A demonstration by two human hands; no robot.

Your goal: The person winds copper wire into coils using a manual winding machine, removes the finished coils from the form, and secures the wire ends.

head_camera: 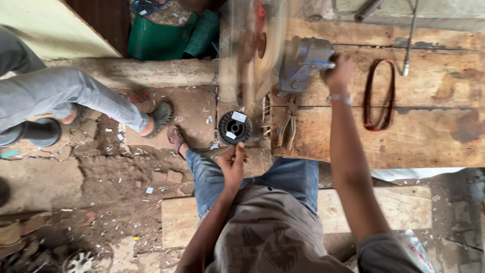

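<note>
On bench, right hand gripping one winder crank, left hand pinched shut, one spool.

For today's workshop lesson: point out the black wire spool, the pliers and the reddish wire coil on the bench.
black wire spool [235, 127], head view, on its round top face.
pliers [287, 127], head view, on the handles.
reddish wire coil [369, 93], head view, on its left strand.

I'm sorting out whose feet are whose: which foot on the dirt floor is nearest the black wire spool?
The bare-toed foot in a brown sandal, just left of the black spool. The grey clog and black boot sit farther left.
</note>
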